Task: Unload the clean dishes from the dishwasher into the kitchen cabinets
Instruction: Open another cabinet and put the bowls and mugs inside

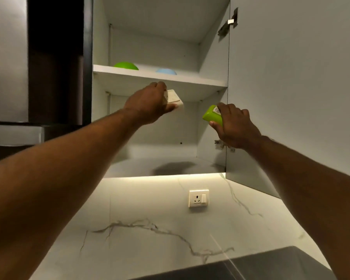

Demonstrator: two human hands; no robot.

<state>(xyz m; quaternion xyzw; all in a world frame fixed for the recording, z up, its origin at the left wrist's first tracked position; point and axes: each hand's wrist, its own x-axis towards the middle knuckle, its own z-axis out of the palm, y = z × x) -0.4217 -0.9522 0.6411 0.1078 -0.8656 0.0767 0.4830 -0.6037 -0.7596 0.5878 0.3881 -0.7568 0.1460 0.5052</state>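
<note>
Under the middle shelf (190, 79) of the open white wall cabinet (208, 47), holds a cream rectangular plastic container (174, 99) in the left hand (146, 107), fingers clamped round it, before the lower compartment. Grips a lime-green rounded plastic container (211, 116) in the right hand (237, 127), beside the open grey door (291, 87). On the shelf above: green domed bowl (126, 66) and pale blue domed bowl (166, 71), apart. Below: white wall socket (198, 198) on veined marble backsplash (142, 209)
</note>
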